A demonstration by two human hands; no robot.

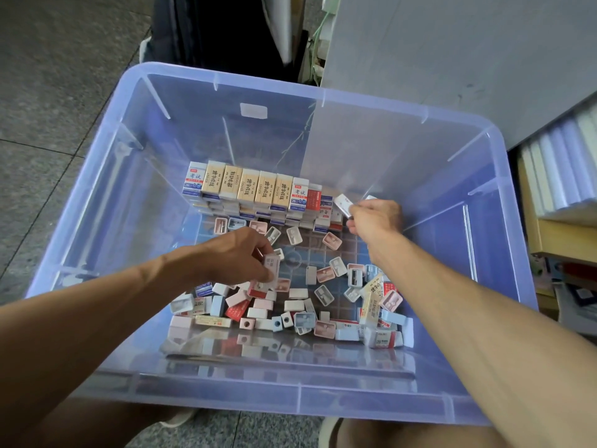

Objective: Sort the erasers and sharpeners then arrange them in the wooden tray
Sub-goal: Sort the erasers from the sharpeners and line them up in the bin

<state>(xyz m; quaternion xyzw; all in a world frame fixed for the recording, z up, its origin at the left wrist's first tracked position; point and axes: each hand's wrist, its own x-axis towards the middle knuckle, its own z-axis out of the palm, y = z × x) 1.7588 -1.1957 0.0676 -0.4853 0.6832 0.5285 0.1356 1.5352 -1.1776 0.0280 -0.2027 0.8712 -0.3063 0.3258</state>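
Both my hands are down inside a clear blue plastic bin [97, 195]. Stacked erasers [248, 189] in tan, white and red sleeves form a neat row at the bin's far side. Loose erasers and small pink, blue and white sharpeners [323, 295] lie scattered over the bin floor. My left hand [239, 257] pinches a white eraser [270, 265] above the loose pile. My right hand [376, 218] holds a white eraser [343, 203] at the right end of the stacked row. No wooden tray is in view.
The bin stands on a grey tiled floor [48, 92]. A grey cabinet [452, 59] rises behind it to the right, and shelves with stacked paper and books [562, 176] are at the far right. A dark bag [226, 27] lies beyond the bin.
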